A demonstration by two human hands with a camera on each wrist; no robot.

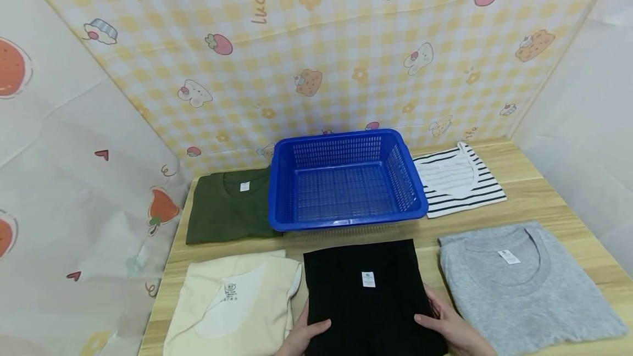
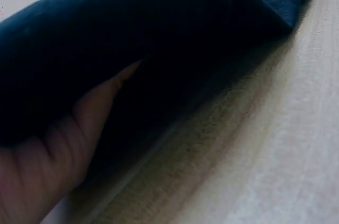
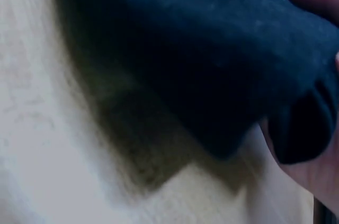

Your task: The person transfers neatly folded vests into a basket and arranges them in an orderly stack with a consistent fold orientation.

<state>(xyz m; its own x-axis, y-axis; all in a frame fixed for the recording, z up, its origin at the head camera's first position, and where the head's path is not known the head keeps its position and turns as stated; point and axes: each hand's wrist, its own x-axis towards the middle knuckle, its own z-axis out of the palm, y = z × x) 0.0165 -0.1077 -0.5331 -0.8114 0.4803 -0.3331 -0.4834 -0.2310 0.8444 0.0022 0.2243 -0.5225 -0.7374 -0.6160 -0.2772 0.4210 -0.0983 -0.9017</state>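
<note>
A folded black T-shirt [image 1: 366, 312] with a white neck label lies at the front middle in the head view. My left hand [image 1: 303, 335] grips its left side, thumb on top and fingers under the cloth. On the opposite side my right hand [image 1: 452, 327] holds the shirt the same way. In the left wrist view the black cloth [image 2: 132, 17] arches over the left hand, its edge lifted above the wood. The right wrist view has a corner of the black cloth [image 3: 212, 75] hanging over the table, with a shadow beneath.
Behind the black shirt stands a blue plastic basket [image 1: 346, 223] with nothing in it. A dark green shirt [image 1: 222, 213] and a striped shirt [image 1: 462, 196] flank it. A cream shirt [image 1: 267, 301] lies front left, a grey shirt [image 1: 539, 301] front right, on the wooden table [image 1: 534, 202].
</note>
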